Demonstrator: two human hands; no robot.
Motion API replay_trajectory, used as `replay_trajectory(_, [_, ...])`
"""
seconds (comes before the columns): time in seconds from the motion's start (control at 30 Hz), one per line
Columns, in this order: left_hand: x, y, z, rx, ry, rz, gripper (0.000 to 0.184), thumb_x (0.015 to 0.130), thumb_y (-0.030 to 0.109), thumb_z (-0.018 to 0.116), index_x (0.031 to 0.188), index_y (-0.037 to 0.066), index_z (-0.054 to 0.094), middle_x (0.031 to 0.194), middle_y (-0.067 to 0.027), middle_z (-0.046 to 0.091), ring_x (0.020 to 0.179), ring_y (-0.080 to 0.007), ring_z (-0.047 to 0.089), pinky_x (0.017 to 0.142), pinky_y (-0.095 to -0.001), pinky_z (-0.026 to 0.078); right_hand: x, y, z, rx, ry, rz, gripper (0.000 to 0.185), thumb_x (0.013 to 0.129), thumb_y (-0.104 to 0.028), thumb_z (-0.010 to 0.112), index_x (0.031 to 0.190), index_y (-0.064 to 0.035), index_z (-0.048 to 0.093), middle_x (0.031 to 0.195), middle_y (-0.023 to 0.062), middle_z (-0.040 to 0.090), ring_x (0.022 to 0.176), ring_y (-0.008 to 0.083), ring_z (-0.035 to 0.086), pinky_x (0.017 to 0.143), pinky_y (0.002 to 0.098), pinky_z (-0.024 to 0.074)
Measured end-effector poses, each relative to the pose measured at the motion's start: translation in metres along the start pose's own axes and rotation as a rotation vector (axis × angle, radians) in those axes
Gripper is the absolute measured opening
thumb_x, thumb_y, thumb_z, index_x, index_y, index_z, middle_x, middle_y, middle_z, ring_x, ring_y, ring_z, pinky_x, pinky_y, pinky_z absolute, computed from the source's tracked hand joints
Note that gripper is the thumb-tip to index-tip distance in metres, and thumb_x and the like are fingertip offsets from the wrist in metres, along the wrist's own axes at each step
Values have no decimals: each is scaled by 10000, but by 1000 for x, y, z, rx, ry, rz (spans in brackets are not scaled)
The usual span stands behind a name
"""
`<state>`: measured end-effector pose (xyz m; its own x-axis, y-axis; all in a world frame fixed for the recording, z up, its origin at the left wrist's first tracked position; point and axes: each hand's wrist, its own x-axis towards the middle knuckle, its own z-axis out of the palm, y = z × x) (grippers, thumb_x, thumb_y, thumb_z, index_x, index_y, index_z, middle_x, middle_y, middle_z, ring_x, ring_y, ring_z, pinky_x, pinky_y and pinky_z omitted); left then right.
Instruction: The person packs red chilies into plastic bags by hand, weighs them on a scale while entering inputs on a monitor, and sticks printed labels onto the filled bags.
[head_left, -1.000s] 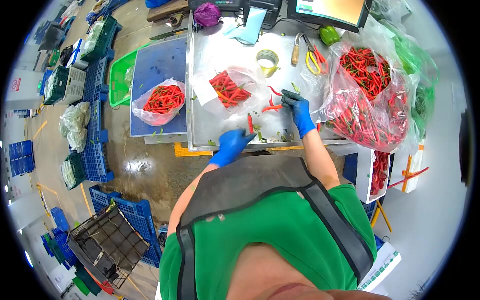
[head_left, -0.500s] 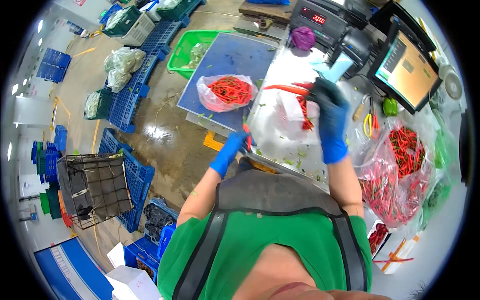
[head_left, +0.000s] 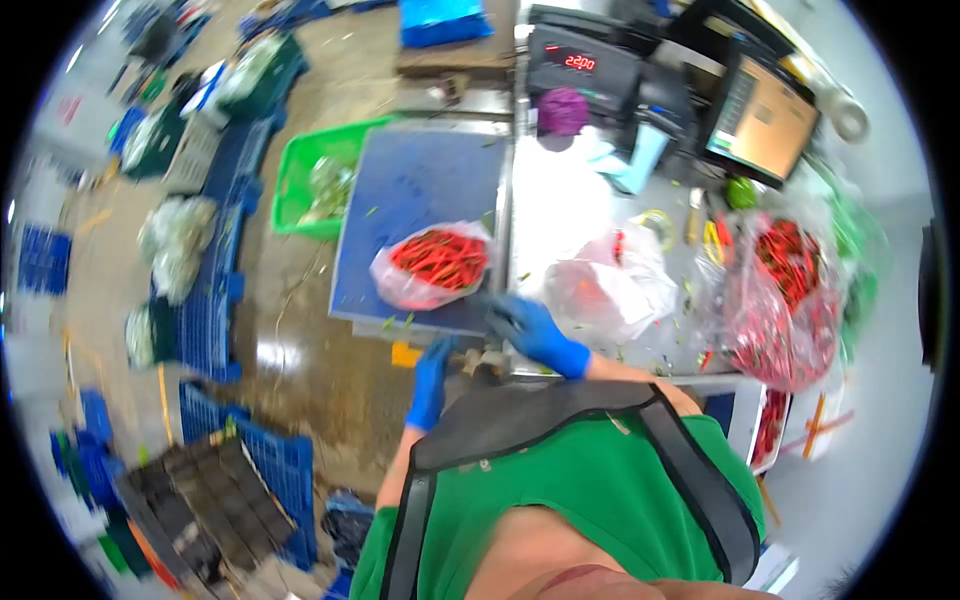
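Note:
My left hand, in a blue glove, hangs in front of the table edge with its fingers stretched out and no chili visible in it. My right hand, gloved in blue with a dark palm side, reaches left over the table's front edge. Its fingers look extended, though blurred, and I see nothing held. Just beyond it, a clear bag of red chilies stands open on the blue board. Right of my right hand, a whitish plastic bag with some red inside lies on the steel table.
A weighing scale shows 22.00 beside a purple cabbage, a printer and a monitor. Scissors, a green pepper and a big bag of chilies are at right. A green crate stands left.
My right hand has come down and left from above the whitish bag, and the red chilies it held are gone from it. The chili at my left hand no longer shows. The view has shifted.

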<state>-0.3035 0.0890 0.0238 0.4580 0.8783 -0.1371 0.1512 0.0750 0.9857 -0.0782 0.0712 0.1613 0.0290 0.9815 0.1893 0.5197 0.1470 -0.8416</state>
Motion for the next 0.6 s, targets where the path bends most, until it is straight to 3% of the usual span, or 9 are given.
replay_trajectory(0.1, [-51,-40,-15,-166,54,-511,187,849,197,526,908,36,601,814,-62,592,688,-136,550,609,-269,455,-70,-47,-99,-502,-61,-76,246,733,-139,564,976,-126,607,714,110,568,600,277,552,535,372,434])
replay_trajectory(0.13, [-57,-57,-23,-254,96,-679,180,850,201,525,880,41,600,807,-58,590,668,-134,543,595,-265,450,-94,-51,-126,-659,144,-40,162,784,-109,537,928,-114,611,656,78,534,537,223,515,493,326,408])
replay_trajectory(0.17, [-56,-55,-23,-226,77,-652,183,850,205,522,894,44,598,813,-61,594,666,-135,548,596,-263,450,-107,-38,-132,-400,828,-189,134,846,-94,494,913,-74,608,611,19,468,506,155,457,480,293,385])
replay_trajectory(0.23, [-46,-46,-23,-164,51,-587,193,851,212,517,922,50,594,824,-66,602,662,-137,558,597,-258,451,-127,-20,-165,12,1278,375,159,886,-119,473,927,-25,594,663,2,459,566,112,436,509,264,373])
replay_trajectory(0.33, [-37,-21,-12,-76,41,-483,213,853,223,509,964,60,589,840,-73,614,655,-140,574,600,-250,453,-184,111,-179,-102,1095,598,139,820,-29,499,918,-43,597,774,68,580,682,178,548,631,274,442])
replay_trajectory(0.37, [-33,-5,-4,-148,58,-509,226,854,228,503,984,62,584,856,-80,618,662,-143,580,601,-246,453,-218,193,-163,-353,961,420,185,806,-33,520,970,-58,600,850,86,595,787,193,560,679,277,436])
replay_trajectory(0.4, [-28,18,5,-222,75,-535,239,856,233,496,1003,64,580,872,-86,622,669,-147,586,603,-241,453,-222,202,-152,-273,744,694,248,756,-99,594,1003,-82,606,950,113,592,835,221,567,715,306,440])
replay_trajectory(0.5, [-28,51,26,-297,78,-545,264,861,244,481,1034,69,576,906,-97,627,675,-151,594,600,-229,449,-208,191,-127,-853,502,633,379,698,-304,680,972,-68,564,875,145,565,813,333,540,723,404,450])
replay_trajectory(0.6, [-38,55,35,-212,76,-512,272,860,245,484,1046,68,575,909,-93,628,675,-145,592,600,-221,446,-216,222,-129,-604,569,676,317,744,-259,640,971,-56,550,840,144,576,743,325,567,670,386,464])
